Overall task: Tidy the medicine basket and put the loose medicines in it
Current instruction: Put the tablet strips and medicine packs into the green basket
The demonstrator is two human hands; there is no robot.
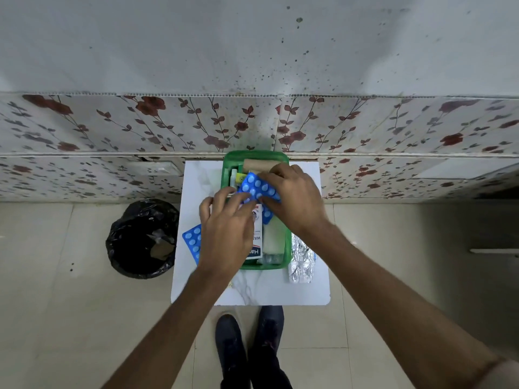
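Observation:
A green medicine basket [287, 248] stands on a small white table [269, 290]. Inside it are a brown roll [258, 165], a white box with blue print [257, 242], tubes and other packs. Over the basket my right hand [295, 200] holds a blue blister strip of white pills [258, 186]. My left hand [227, 234] touches the same strip's near edge with its fingertips. Another blue blister strip [192, 241] lies loose on the table left of the basket, partly under my left hand. Silver foil strips [302, 259] lie loose to the basket's right.
A bin lined with a black bag [141, 240] stands on the floor left of the table. A flowered tiled wall [168, 127] rises right behind the table. My shoes [250, 346] are at the table's near edge.

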